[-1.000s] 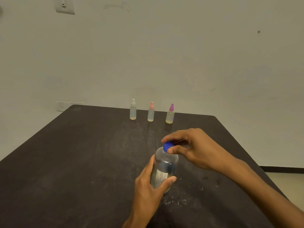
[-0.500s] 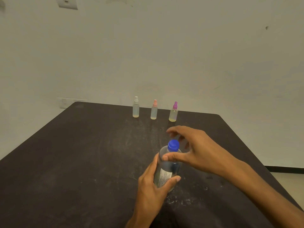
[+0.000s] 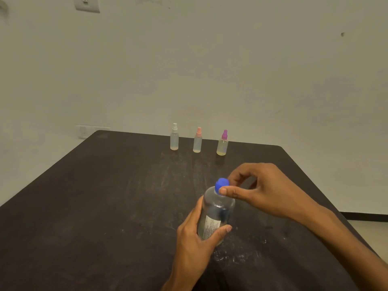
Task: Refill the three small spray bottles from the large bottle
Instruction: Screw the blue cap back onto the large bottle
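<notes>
A large clear bottle [image 3: 218, 208] with a white label stands on the dark table [image 3: 105, 196]. My left hand [image 3: 195, 238] is wrapped around its body. Thumb and fingers of my right hand [image 3: 258, 190] pinch its blue cap [image 3: 221, 184], which sits on the neck. Three small spray bottles stand in a row near the far edge: one with a white top [image 3: 174, 138], one with a pink top [image 3: 197, 141], one with a purple top [image 3: 223, 143]. Each holds a little yellowish liquid at the bottom.
The table's far edge runs just behind the spray bottles, with a pale wall beyond. Wall sockets [image 3: 86, 4] sit at the top left and at table height on the left. Floor shows past the table's right edge [image 3: 367, 225].
My right hand let go of the blue cap half a second ago, fingers spread, and now pinches it again. The view has shifted slightly.
</notes>
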